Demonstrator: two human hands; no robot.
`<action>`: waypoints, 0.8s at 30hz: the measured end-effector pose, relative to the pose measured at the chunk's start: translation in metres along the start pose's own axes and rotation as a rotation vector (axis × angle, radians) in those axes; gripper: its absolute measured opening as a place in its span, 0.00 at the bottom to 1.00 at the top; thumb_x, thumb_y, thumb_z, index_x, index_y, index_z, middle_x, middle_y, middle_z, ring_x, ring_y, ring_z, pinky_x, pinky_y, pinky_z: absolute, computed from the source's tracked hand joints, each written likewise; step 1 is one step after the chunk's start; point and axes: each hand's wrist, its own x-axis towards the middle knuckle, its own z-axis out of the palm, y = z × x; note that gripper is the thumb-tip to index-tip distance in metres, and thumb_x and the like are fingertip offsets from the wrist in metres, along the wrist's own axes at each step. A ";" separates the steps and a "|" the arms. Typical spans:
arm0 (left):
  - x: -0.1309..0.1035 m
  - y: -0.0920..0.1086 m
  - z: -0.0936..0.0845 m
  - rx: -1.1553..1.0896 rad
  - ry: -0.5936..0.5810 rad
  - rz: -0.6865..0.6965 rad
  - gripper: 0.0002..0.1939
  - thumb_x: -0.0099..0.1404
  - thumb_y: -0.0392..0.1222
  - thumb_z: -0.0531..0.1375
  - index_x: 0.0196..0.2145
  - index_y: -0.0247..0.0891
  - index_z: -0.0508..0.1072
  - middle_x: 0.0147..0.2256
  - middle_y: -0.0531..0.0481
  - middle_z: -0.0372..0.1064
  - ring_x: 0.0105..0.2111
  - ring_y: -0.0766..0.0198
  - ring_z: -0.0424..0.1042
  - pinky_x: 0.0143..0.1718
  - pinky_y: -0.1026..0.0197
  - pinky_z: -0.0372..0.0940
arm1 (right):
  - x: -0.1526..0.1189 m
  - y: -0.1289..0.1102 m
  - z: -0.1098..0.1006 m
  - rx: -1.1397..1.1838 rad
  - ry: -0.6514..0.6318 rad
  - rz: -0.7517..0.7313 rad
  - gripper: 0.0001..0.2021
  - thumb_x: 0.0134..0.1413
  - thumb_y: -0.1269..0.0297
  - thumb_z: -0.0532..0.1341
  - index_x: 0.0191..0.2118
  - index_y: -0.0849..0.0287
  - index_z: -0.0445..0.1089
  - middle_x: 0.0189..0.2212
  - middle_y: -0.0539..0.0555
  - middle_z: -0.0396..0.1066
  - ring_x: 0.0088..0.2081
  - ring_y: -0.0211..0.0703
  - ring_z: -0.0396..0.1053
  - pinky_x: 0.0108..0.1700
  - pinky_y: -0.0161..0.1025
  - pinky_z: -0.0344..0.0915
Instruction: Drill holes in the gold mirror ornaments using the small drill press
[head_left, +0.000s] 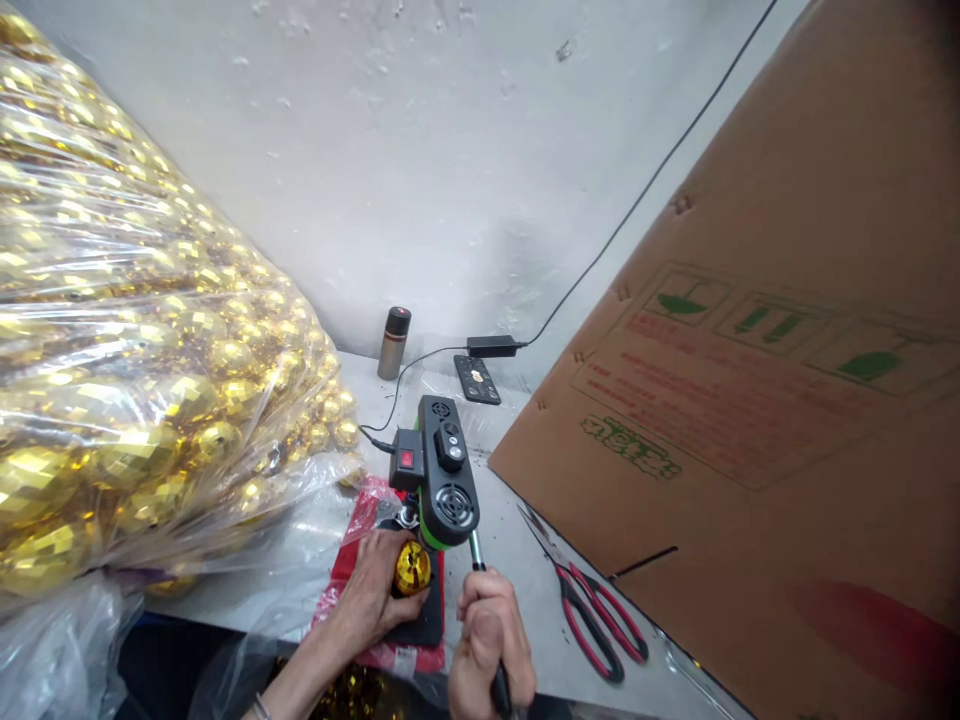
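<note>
Along the worktop's (517,630) back edge there are one cylindrical flask (394,343), one black power adapter (492,347) and one smartphone (477,380). By the front edge there are one mini bench drill press (450,470) with two round vent grilles, one red rocker switch (406,458) and one feed lever (477,550), one red plastic sheet (346,562), and two hands, one left hand (375,580) and one right hand (491,630), with one bracelet (261,708) between them. One gold faceted bauble (412,568) is outside the bag. Toward the right edge there are one pair of scissors (561,568) and one cardboard carton (712,350). At the left edge there is one large clear plastic bag (150,350); its many gold baubles overlap too much to count.
</note>
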 end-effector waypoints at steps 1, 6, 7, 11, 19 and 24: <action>0.000 0.000 0.000 -0.004 -0.003 -0.003 0.21 0.57 0.40 0.67 0.49 0.37 0.74 0.47 0.39 0.74 0.49 0.42 0.71 0.53 0.41 0.68 | 0.000 0.001 -0.001 -0.001 -0.003 -0.007 0.19 0.74 0.70 0.49 0.28 0.54 0.60 0.25 0.46 0.61 0.26 0.36 0.60 0.33 0.38 0.60; 0.001 0.001 0.001 -0.017 -0.003 -0.012 0.23 0.55 0.38 0.66 0.50 0.37 0.73 0.47 0.38 0.74 0.50 0.42 0.71 0.53 0.40 0.67 | 0.000 0.002 -0.003 -0.018 -0.036 -0.039 0.18 0.73 0.72 0.49 0.28 0.54 0.60 0.25 0.45 0.62 0.25 0.36 0.60 0.36 0.39 0.62; 0.001 0.001 0.001 -0.016 -0.002 -0.011 0.23 0.55 0.38 0.66 0.50 0.37 0.73 0.47 0.38 0.74 0.50 0.42 0.71 0.53 0.40 0.67 | 0.001 0.002 -0.003 -0.015 -0.025 -0.049 0.18 0.73 0.72 0.49 0.28 0.55 0.59 0.25 0.45 0.61 0.25 0.35 0.60 0.37 0.39 0.63; 0.001 0.001 0.002 -0.023 -0.004 -0.011 0.25 0.55 0.38 0.66 0.51 0.36 0.73 0.48 0.37 0.74 0.50 0.41 0.71 0.54 0.39 0.67 | 0.003 0.001 0.000 -0.009 -0.011 -0.064 0.18 0.74 0.71 0.48 0.28 0.55 0.58 0.25 0.44 0.61 0.26 0.34 0.59 0.42 0.38 0.64; 0.001 -0.008 0.007 -0.038 0.040 0.041 0.27 0.56 0.38 0.66 0.54 0.39 0.73 0.48 0.40 0.75 0.49 0.43 0.72 0.52 0.41 0.68 | 0.005 0.007 -0.002 -0.038 -0.040 -0.115 0.19 0.75 0.69 0.47 0.27 0.55 0.58 0.24 0.44 0.61 0.24 0.34 0.60 0.39 0.37 0.64; 0.001 -0.014 0.013 -0.015 0.097 0.084 0.26 0.56 0.39 0.67 0.54 0.40 0.73 0.47 0.41 0.76 0.48 0.44 0.73 0.52 0.40 0.68 | 0.002 0.014 -0.001 -0.049 -0.031 -0.125 0.19 0.74 0.72 0.47 0.27 0.54 0.58 0.23 0.44 0.61 0.24 0.35 0.61 0.34 0.37 0.62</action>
